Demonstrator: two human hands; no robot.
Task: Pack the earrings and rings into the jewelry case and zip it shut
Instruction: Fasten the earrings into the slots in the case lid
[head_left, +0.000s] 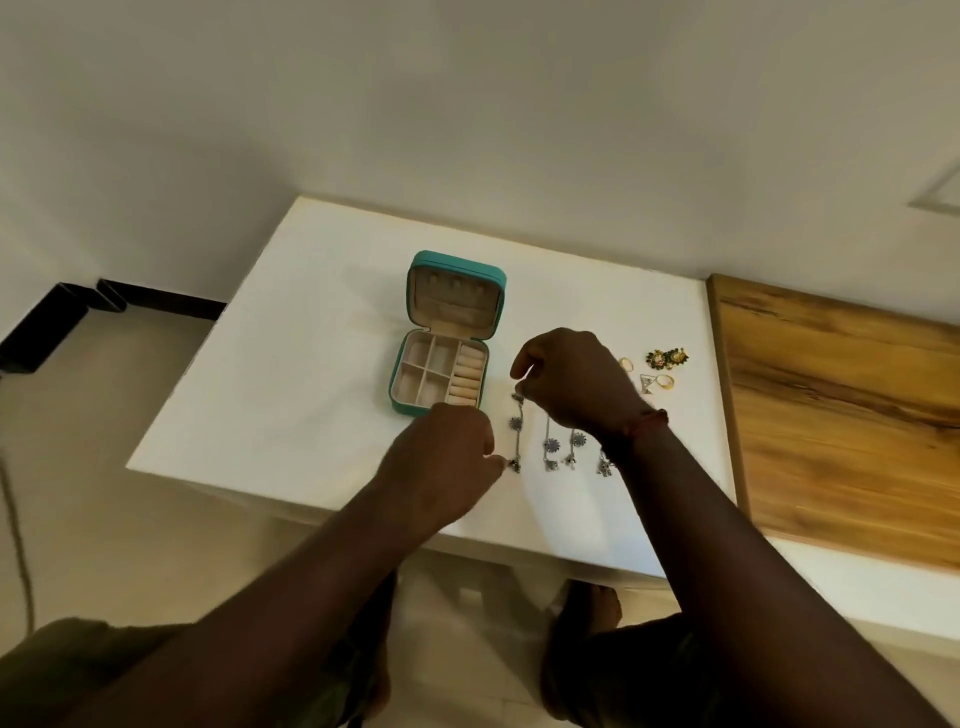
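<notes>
A teal jewelry case (396, 387) lies open on the white table (291, 374), lid up, its beige compartments bare. Right of it lie several long silver dangle earrings with blue flowers. My right hand (571, 384) pinches the top of the leftmost earring (516, 423). My left hand (441, 457) pinches that same earring's bottom end at the table surface. Other dangle earrings (551, 447) lie partly hidden under my right wrist. Gold rings (664, 382), a silver triangle earring (645, 383) and green-gold floral earrings (666, 357) sit further right.
A wooden board (841, 410) adjoins the table's right side. The wall runs behind the table. Dark objects (47, 322) lie on the floor at the left. My knees and feet show below the table's front edge.
</notes>
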